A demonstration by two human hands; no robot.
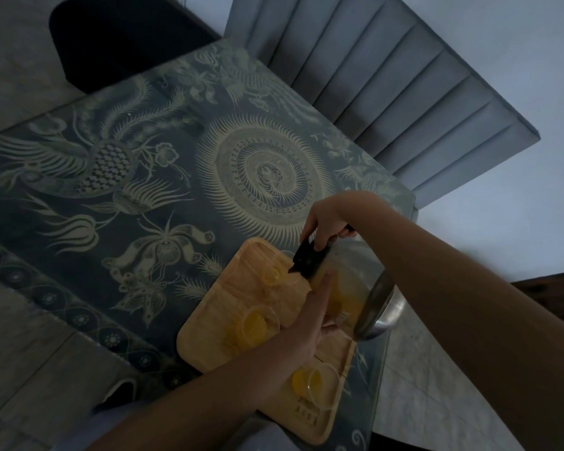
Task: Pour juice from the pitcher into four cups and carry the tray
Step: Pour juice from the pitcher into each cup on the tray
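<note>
A wooden tray (209,323) lies at the table's near right corner. On it stand clear cups holding orange juice: one at the far end (275,271), one in the middle (258,325), one near me (313,382). A glass pitcher (349,288) with a black lid and metal base is tilted, spout over the far cup. My right hand (329,222) grips the pitcher's handle from above. My left hand (310,317) lies flat, fingers extended, against the pitcher's side. A fourth cup is hidden.
The table carries a dark patterned cloth (137,177). A grey ribbed chair (388,79) stands at the far right side, a black chair (118,37) at the far end. Tiled floor (437,385) shows right of the table's edge.
</note>
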